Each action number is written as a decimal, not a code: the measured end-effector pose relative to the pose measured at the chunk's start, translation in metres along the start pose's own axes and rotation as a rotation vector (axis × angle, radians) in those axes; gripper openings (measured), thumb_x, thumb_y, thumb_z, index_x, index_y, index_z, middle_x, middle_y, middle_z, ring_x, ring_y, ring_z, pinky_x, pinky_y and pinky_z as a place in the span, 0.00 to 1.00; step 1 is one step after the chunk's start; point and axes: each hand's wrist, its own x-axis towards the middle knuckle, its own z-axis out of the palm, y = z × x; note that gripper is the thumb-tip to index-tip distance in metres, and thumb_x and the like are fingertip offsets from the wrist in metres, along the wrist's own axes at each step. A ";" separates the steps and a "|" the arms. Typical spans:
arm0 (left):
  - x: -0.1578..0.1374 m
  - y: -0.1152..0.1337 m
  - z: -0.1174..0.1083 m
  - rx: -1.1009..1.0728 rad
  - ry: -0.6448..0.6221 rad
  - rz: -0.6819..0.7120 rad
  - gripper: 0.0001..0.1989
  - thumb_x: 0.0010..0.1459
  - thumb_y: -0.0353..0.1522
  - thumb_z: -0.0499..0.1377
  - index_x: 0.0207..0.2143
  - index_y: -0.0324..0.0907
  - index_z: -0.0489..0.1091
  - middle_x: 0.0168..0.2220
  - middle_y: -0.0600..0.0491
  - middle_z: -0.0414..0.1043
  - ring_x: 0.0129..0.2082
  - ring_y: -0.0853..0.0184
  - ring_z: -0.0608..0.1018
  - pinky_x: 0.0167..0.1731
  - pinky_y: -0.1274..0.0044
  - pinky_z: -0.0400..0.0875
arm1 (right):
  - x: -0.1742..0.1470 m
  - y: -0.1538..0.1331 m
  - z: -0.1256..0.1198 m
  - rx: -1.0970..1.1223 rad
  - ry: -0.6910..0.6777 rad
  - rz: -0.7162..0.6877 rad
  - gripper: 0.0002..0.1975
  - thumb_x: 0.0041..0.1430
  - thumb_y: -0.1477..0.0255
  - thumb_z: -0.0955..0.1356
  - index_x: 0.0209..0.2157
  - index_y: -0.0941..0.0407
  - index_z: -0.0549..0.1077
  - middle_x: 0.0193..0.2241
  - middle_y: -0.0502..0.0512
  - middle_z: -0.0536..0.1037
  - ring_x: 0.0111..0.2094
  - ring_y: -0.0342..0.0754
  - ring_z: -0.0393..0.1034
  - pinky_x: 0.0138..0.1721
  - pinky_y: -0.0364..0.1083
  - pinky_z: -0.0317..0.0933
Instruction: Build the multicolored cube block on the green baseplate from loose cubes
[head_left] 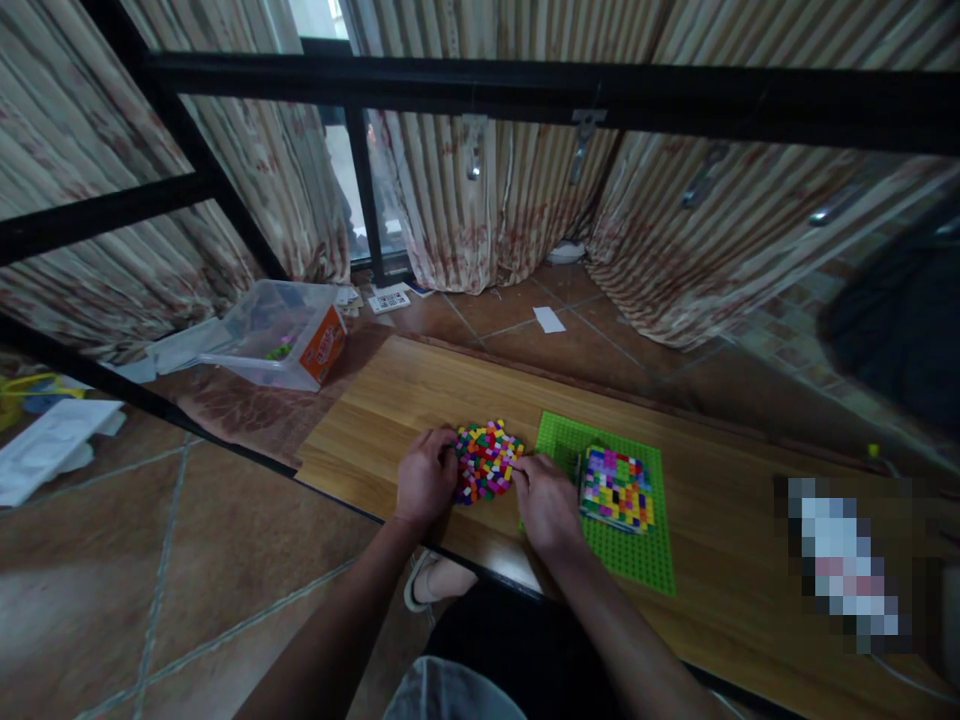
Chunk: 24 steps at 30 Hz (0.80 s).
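A loose pile of small toy building bricks (486,460) in many colours lies on the wooden table top. At the pile's left edge is my left hand (426,478), its fingers curled closed against the bricks. My right hand (549,503) touches the right side of the pile with thumb and forefinger pinched together. What either hand has between its fingers is hidden or too small to name. Just right of my right hand, a green studded baseplate (645,565) carries a block built of multicoloured bricks (616,488), roughly square on top.
A clear plastic bin (262,325) with an orange label and a few bricks inside stands beyond the table's (375,400) left end. A pixelated object (847,565) lies on the right. Black metal bars (480,85) cross in front of striped curtains (525,200).
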 end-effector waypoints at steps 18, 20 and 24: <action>0.006 -0.005 -0.001 -0.024 0.013 -0.040 0.08 0.57 0.32 0.53 0.37 0.43 0.71 0.37 0.50 0.74 0.37 0.62 0.77 0.39 0.72 0.72 | -0.048 0.083 -0.121 0.169 0.331 0.418 0.12 0.58 0.61 0.65 0.34 0.54 0.75 0.33 0.56 0.78 0.32 0.52 0.72 0.34 0.48 0.63; 0.004 -0.004 -0.005 -0.064 0.054 -0.041 0.09 0.58 0.33 0.53 0.37 0.42 0.71 0.37 0.50 0.74 0.39 0.62 0.77 0.41 0.72 0.72 | -0.046 0.094 -0.124 0.192 0.334 0.431 0.12 0.58 0.61 0.65 0.34 0.54 0.75 0.33 0.56 0.79 0.34 0.52 0.73 0.35 0.48 0.63; 0.004 0.016 -0.014 -0.073 0.170 0.001 0.08 0.58 0.34 0.55 0.37 0.42 0.72 0.39 0.49 0.72 0.39 0.63 0.76 0.41 0.73 0.72 | -0.036 0.103 -0.121 0.247 0.292 0.385 0.12 0.57 0.61 0.65 0.34 0.53 0.76 0.32 0.54 0.79 0.33 0.51 0.73 0.36 0.48 0.63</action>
